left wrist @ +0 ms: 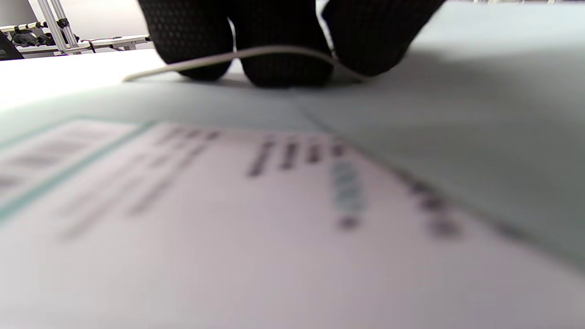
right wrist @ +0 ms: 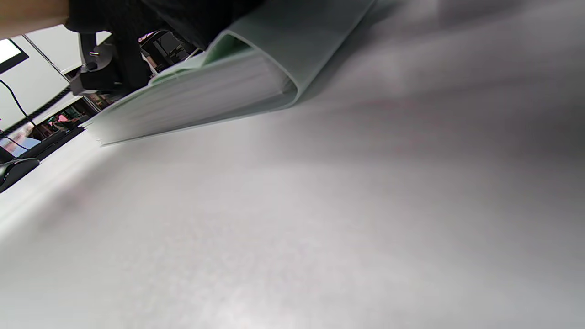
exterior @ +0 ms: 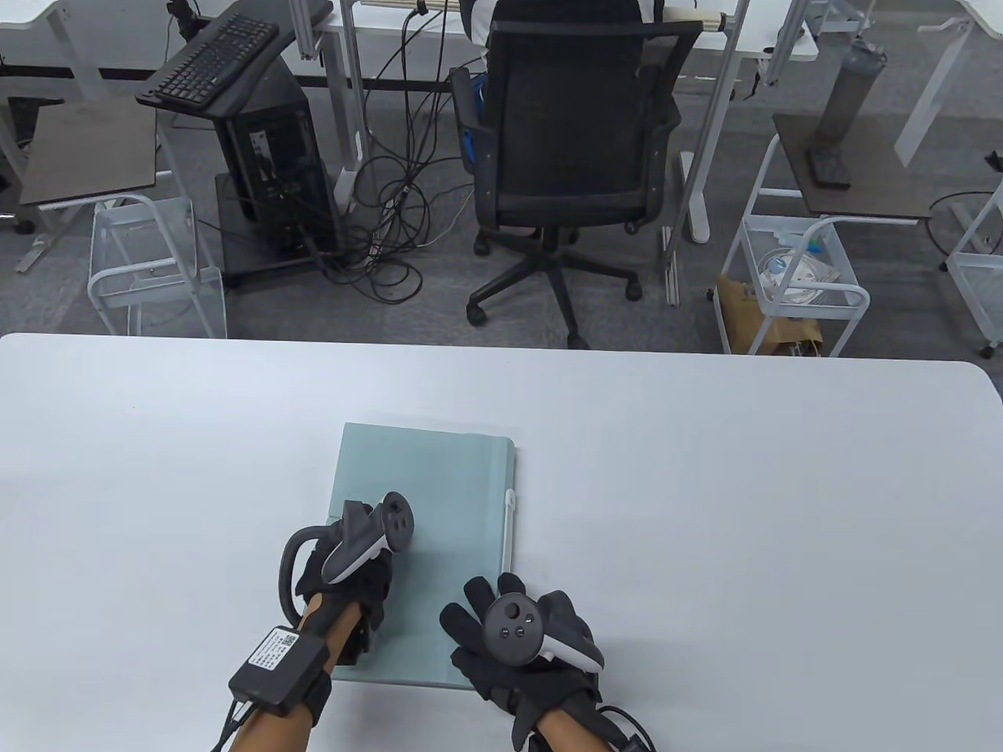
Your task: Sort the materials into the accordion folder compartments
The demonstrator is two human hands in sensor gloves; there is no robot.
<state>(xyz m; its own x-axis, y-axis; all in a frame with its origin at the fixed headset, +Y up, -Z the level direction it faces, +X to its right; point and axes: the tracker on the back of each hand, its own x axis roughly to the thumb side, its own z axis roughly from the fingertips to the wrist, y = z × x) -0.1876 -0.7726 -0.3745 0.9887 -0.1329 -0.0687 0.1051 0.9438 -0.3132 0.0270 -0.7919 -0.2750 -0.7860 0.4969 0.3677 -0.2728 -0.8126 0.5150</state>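
A pale green accordion folder (exterior: 439, 486) lies flat and closed on the white table (exterior: 705, 470). My left hand (exterior: 345, 572) sits at its left edge with the fingers curled down. In the left wrist view those fingertips (left wrist: 283, 68) touch the cover and hook a thin white elastic cord (left wrist: 183, 67) that arcs across them. A blurred printed label (left wrist: 228, 219) lies on the cover close to the camera. My right hand (exterior: 486, 627) rests with spread fingers on the near right corner. The right wrist view shows the folder's (right wrist: 219, 91) stacked pockets and rounded flap edge.
A white strap piece (exterior: 509, 525) runs along the folder's right edge. Beyond the far table edge stand an office chair (exterior: 564, 133), a computer tower with a keyboard (exterior: 211, 59) on it, and wire carts (exterior: 791, 282).
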